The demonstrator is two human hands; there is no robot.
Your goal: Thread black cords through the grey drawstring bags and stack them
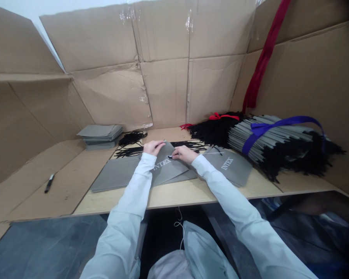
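Note:
A grey fabric pouch (170,171) printed INTEX lies tilted over other flat grey pouches (113,176). My left hand (153,147) pinches its upper corner. Closed near the pouch's right edge, my right hand (185,154) grips a thin tool (212,153); a dark tip shows at its left and a fine pale shaft sticks out to the right. Exactly what kind of tool it is cannot be made out. Behind both hands, black cords (128,151) lie in a row. To the right rests another printed pouch pile (237,170), with one black cord across its top.
A stack of grey pouches (100,133) and a heap of black cords (133,137) are at the back left. At the right sit a pouch bundle tied with purple ribbon (258,131) and a black cord bundle (212,130). A marker (49,183) lies left; cardboard walls (163,89) surround the table.

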